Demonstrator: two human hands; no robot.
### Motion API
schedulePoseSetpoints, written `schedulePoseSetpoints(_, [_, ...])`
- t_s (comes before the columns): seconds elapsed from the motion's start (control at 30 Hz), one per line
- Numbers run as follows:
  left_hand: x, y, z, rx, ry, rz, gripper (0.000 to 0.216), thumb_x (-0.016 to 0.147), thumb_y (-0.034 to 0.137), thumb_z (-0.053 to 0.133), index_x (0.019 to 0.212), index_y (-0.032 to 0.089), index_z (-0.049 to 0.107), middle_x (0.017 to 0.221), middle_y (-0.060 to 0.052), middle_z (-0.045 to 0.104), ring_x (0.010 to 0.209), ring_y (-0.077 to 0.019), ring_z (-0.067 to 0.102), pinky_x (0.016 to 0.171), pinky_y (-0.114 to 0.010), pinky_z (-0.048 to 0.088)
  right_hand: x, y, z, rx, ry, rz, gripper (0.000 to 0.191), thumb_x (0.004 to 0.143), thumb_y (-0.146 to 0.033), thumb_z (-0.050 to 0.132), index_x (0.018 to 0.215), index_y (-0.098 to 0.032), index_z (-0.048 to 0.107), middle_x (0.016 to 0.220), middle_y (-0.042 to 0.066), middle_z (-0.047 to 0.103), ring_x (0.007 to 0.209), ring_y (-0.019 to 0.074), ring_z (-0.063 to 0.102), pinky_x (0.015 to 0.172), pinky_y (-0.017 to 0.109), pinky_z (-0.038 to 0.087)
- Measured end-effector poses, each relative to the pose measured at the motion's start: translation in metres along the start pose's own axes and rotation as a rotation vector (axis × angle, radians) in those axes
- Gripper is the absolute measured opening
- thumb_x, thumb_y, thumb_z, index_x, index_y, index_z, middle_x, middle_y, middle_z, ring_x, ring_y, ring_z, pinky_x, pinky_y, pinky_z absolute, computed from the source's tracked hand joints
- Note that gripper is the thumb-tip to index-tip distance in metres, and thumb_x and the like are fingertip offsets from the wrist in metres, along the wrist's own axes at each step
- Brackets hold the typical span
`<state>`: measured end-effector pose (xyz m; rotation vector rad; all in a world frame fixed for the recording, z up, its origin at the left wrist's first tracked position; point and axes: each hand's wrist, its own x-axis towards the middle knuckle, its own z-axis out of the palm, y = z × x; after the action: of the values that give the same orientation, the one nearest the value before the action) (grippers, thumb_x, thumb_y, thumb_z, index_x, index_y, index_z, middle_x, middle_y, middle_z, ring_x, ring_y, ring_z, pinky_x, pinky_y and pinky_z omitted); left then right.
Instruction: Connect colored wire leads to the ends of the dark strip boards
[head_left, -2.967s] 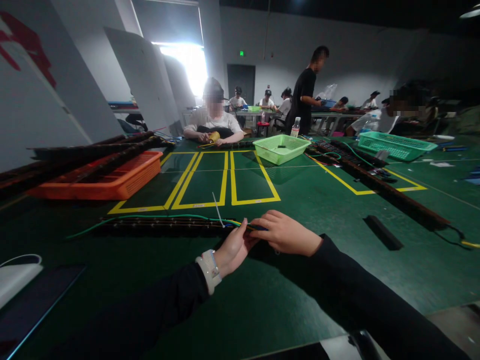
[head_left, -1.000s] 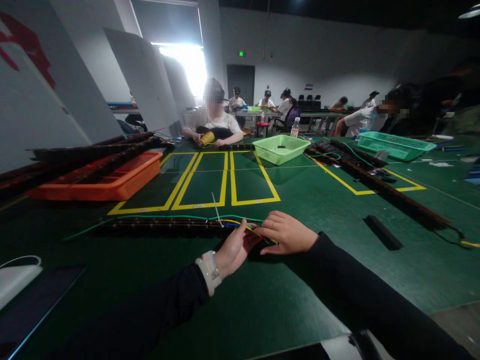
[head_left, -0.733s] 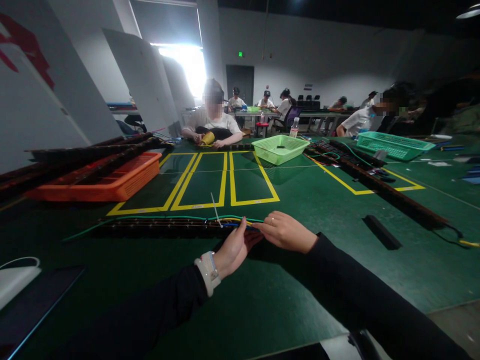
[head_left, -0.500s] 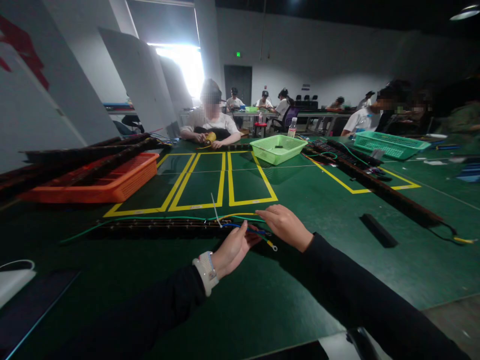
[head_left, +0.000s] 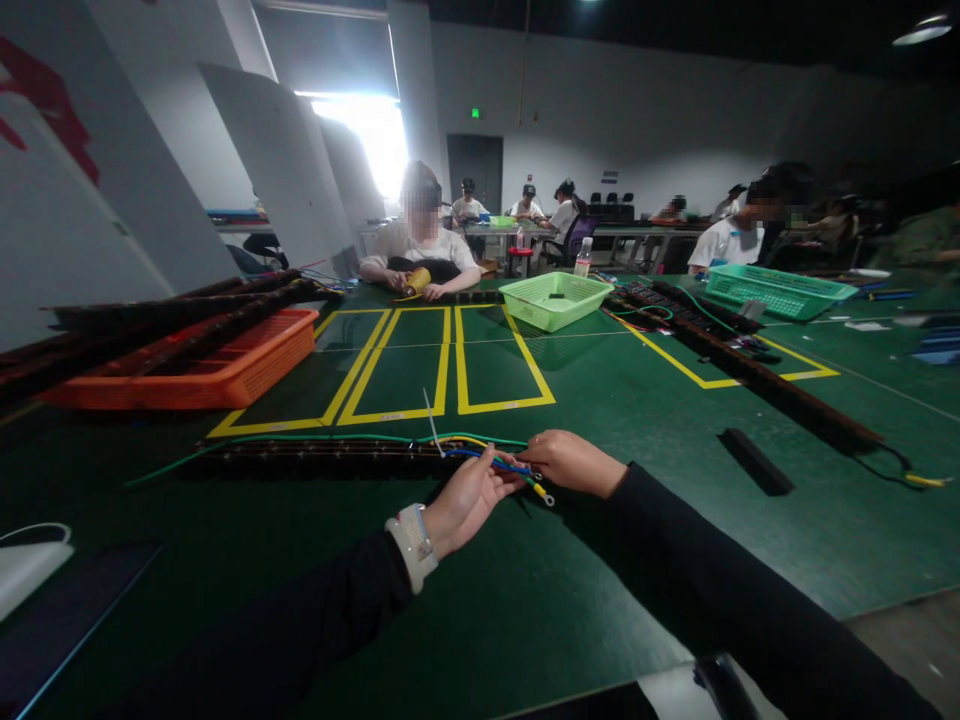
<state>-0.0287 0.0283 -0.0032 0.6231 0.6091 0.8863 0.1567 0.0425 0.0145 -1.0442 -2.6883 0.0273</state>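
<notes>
A long dark strip (head_left: 315, 456) lies across the green table (head_left: 525, 620) in front of me, with green, yellow and blue wires (head_left: 480, 452) running along it. A white cable tie (head_left: 433, 428) sticks up from the wires. My left hand (head_left: 469, 498) pinches the wire bundle near the strip's right end. My right hand (head_left: 574, 462) is closed on the same wires just to the right. A wire end with a ring terminal (head_left: 550, 497) hangs loose between my hands.
An orange basket (head_left: 202, 362) with dark strips across it stands at the left. A light green basket (head_left: 555, 298) and a teal basket (head_left: 780, 288) sit farther back. Dark strips (head_left: 757, 375) lie at the right. Yellow tape boxes mark the table. Several people sit beyond.
My right hand lifted off the strip's end, pulled the wires loose into a bunch, and now grips them. A standing person in black left the background.
</notes>
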Motion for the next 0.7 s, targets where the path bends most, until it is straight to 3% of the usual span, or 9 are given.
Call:
schedulePoseSetpoints(0.1, [0.001, 0.000, -0.001, 0.000, 0.005, -0.008, 0.023, 0.089, 0.025, 0.046, 0.077, 0.011, 0.059, 0.083, -0.011, 0.065, 0.084, -0.0193, 0.062, 0.090, -0.041, 0.045, 0.000, 0.000, 0.001, -0.011, 0.036, 0.022, 0.022, 0.086, -0.015, 0.052, 0.102, -0.020, 0.067, 0.075, 0.004, 0.065, 0.070, 0.0133, 0.058, 0.065, 0.023, 0.038])
schedulePoseSetpoints(0.3, [0.001, 0.000, -0.001, -0.034, 0.023, -0.015, 0.021, 0.089, 0.024, 0.046, 0.080, 0.011, 0.060, 0.083, -0.009, 0.066, 0.081, -0.0174, 0.062, 0.090, -0.040, 0.045, -0.003, -0.006, -0.008, 0.047, 0.293, 0.081, 0.023, 0.092, -0.025, 0.044, 0.101, -0.017, 0.064, 0.081, 0.006, 0.065, 0.075, 0.0145, 0.058, 0.069, 0.025, 0.040])
schedulePoseSetpoints(0.5, [0.000, 0.000, 0.001, -0.018, -0.011, -0.007, 0.025, 0.089, 0.026, 0.045, 0.081, 0.010, 0.063, 0.088, -0.012, 0.067, 0.090, -0.0195, 0.062, 0.089, -0.037, 0.045, -0.005, -0.013, -0.023, 0.071, 0.130, -0.045, 0.029, 0.084, -0.042, 0.056, 0.099, -0.018, 0.061, 0.082, 0.005, 0.065, 0.076, 0.0151, 0.057, 0.071, 0.027, 0.040])
schedulePoseSetpoints(0.7, [0.002, 0.000, 0.000, -0.041, -0.010, -0.007, 0.027, 0.091, 0.026, 0.041, 0.087, 0.011, 0.063, 0.095, -0.013, 0.067, 0.098, -0.0200, 0.060, 0.094, -0.038, 0.043, -0.004, -0.012, -0.017, 0.058, 0.088, -0.030, 0.024, 0.087, -0.024, 0.053, 0.110, -0.018, 0.059, 0.085, 0.005, 0.065, 0.078, 0.0150, 0.058, 0.071, 0.027, 0.041])
